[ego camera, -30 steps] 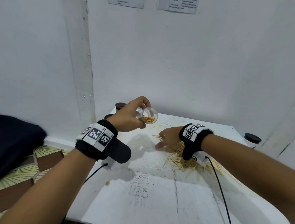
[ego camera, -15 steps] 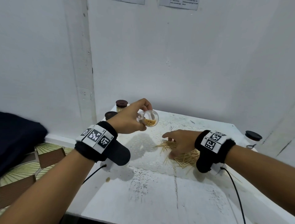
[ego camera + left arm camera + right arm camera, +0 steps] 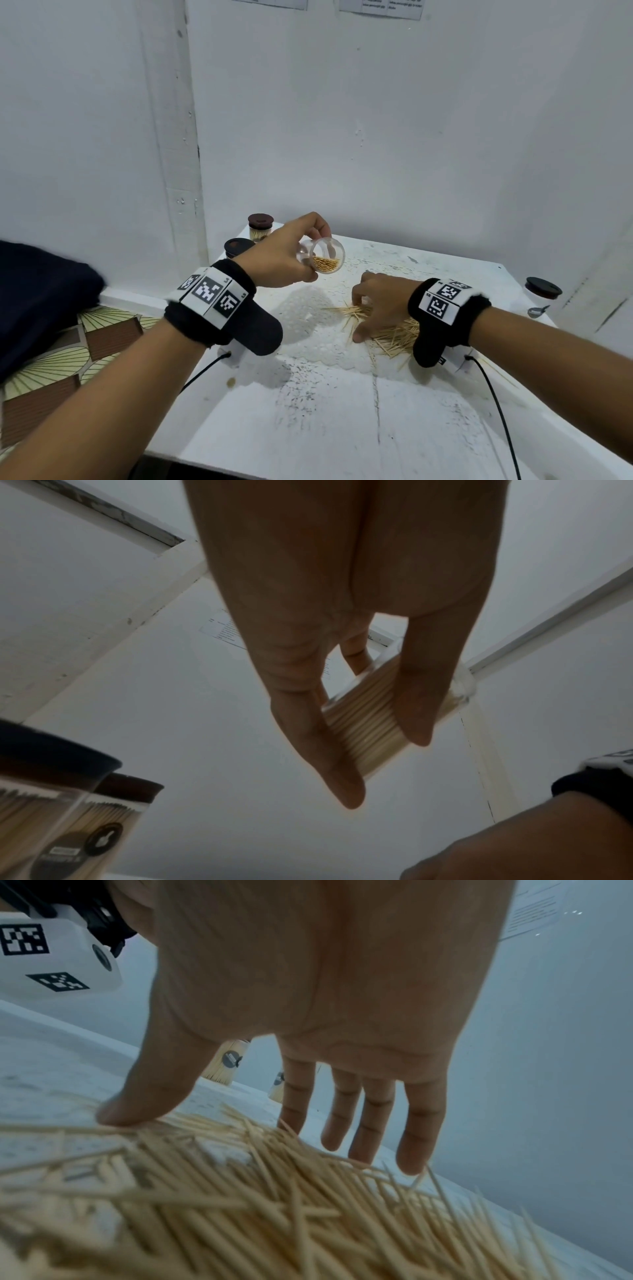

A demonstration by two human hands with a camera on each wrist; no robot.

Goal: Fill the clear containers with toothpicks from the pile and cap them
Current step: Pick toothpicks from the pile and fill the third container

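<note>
My left hand point(image 3: 291, 257) grips a clear container point(image 3: 323, 255) tipped on its side above the table, mouth toward me, about half full of toothpicks; in the left wrist view the container point(image 3: 369, 723) sits between thumb and fingers. The loose toothpick pile point(image 3: 380, 325) lies on the white table, to the right of the container. My right hand point(image 3: 376, 305) rests on the pile with fingers spread and straight, thumb and fingertips point(image 3: 411, 1156) touching the sticks point(image 3: 240, 1191). It holds nothing that I can see.
Two filled containers with dark caps point(image 3: 261, 226) point(image 3: 238, 247) stand at the table's back left corner. Another dark-capped container point(image 3: 543, 291) stands at the right edge. White walls close the back and sides. A dark cloth point(image 3: 41, 291) lies off the left.
My right hand has slid back to the right along the pile and spread its fingers over the sticks. The left hand keeps the container in about the same place.
</note>
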